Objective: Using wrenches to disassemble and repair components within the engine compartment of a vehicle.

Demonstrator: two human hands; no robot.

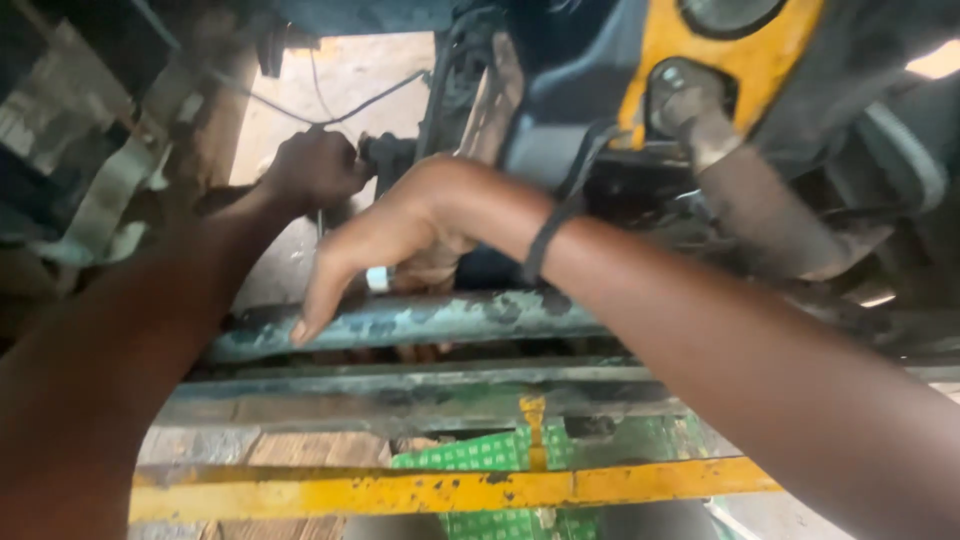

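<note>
A: Where's the dark metal fitting (385, 155)?

B: Upper centre of frame, under the vehicle. Left hand (315, 168) is closed around its end, fingers wrapped tight.

A: Right hand (405, 232)?

B: Mid-frame, just right of it, black band (545, 240) on the wrist. Fingers hang loosely curled over the chipped green-painted metal tube (440, 318), index tip touching it. Can't tell if it holds anything.

A: Surroundings?

B: Yellow steel bar (400, 490) along the bottom, yellow bracket (740, 50) upper right.

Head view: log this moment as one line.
left hand: closed on dark fitting | right hand: draped over worn green bar, wrist band | below: yellow rail
</note>
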